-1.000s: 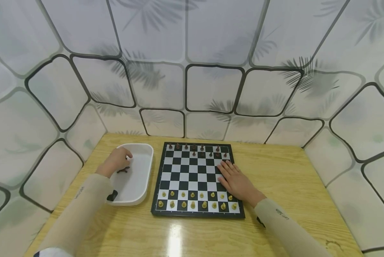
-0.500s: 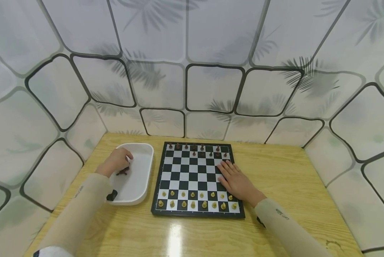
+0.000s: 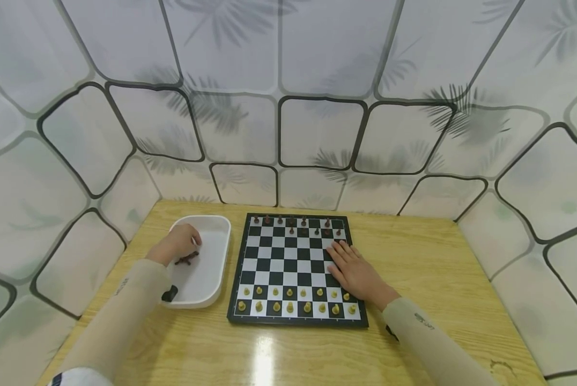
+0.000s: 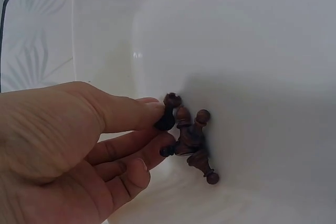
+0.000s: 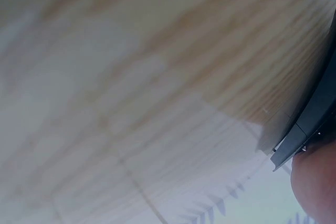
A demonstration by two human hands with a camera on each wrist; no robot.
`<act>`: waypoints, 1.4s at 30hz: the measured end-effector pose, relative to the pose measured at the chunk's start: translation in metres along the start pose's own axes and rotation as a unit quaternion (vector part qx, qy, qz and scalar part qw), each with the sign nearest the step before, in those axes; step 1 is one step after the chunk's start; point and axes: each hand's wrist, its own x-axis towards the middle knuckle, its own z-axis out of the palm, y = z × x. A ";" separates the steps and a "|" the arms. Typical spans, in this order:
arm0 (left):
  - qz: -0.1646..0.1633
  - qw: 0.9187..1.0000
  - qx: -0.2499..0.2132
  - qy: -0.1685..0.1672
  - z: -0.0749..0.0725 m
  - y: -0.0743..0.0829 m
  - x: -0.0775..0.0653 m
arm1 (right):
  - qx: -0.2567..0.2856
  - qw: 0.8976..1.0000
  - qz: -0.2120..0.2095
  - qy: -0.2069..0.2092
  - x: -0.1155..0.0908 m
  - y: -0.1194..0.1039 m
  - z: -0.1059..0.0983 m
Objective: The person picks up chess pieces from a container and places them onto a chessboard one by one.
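Note:
My left hand [image 3: 176,244] reaches into a white plastic tub [image 3: 210,268] to the left of the chessboard [image 3: 270,264]. In the left wrist view, its thumb and fingers pinch a dark chess piece [image 4: 167,116] with a notched top. Several reddish-brown chess pieces [image 4: 191,142] lie clustered on the tub's floor just beyond the fingertips. My right hand [image 3: 353,271] lies with extended fingers on the right side of the board. In the right wrist view only part of a hand [image 5: 317,182] shows beside the board's dark edge [image 5: 307,127].
Yellow chess pieces [image 3: 290,307] stand in two rows along the board's near side. Dark red pieces [image 3: 280,220] occupy its far side, with gaps among them. The wooden table [image 3: 414,241] meets patterned walls [image 3: 322,134] at the back and sides.
Inside the tub, my left hand has moved slightly right and down. The loose pieces by its fingers have shifted a little. My right hand stays where it was.

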 end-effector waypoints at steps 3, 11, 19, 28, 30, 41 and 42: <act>0.010 1.000 0.004 0.003 0.001 -0.001 0.001 | -0.001 1.000 0.002 0.000 0.000 0.000 0.001; -0.005 0.999 -0.018 -0.041 -0.002 0.002 -0.002 | 0.004 1.000 0.007 -0.004 0.001 0.000 0.001; 0.010 0.999 -0.008 -0.044 -0.004 0.005 -0.002 | 0.002 1.000 0.005 -0.001 0.000 -0.002 -0.003; 0.033 0.999 0.000 -0.023 0.000 0.004 0.002 | 0.003 1.000 0.007 -0.006 0.000 -0.002 -0.002; 0.041 0.999 0.001 -0.011 0.001 0.003 0.003 | 0.000 1.000 0.007 -0.008 0.000 -0.002 -0.002; 0.063 0.998 0.000 0.023 -0.003 0.004 0.008 | -0.005 1.000 0.011 -0.008 0.002 0.001 0.002; 0.063 0.998 -0.004 0.024 -0.004 0.004 0.008 | -0.005 1.000 0.011 -0.008 0.002 0.001 0.002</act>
